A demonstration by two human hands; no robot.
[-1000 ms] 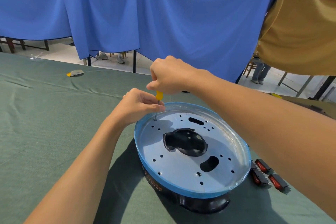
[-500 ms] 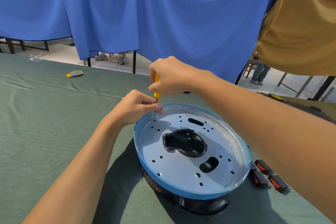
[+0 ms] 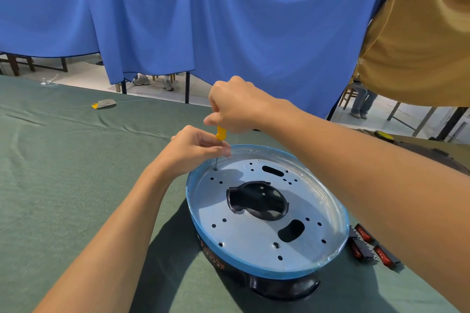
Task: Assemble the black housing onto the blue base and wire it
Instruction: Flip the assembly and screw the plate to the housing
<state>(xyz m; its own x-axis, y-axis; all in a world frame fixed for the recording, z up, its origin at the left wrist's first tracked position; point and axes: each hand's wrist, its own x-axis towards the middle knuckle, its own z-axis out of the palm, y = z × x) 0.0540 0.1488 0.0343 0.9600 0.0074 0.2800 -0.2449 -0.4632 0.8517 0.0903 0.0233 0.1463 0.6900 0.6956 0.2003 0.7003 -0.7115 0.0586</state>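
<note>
The blue base [image 3: 230, 260] sits over the black housing [image 3: 284, 287]; a screwdriver [image 3: 221, 133] stands in a hole at the base's far left rim, right hand [image 3: 236, 105] curled round its yellow handle, left hand [image 3: 193, 151] pinching the shank. Fastening looks barely begun, most base holes open; wiring seems untouched, red switches [image 3: 364, 234] lying loose on the tabletop [image 3: 63, 173] right of the base

Upright screwdriver [image 3: 220, 132] on blue base [image 3: 254, 265] (right hand [image 3: 236, 107] atop)

The base [image 3: 241, 265] sits on the housing [image 3: 284, 287] on the table [image 3: 63, 185], switches [image 3: 381, 254] just right of it.
</note>
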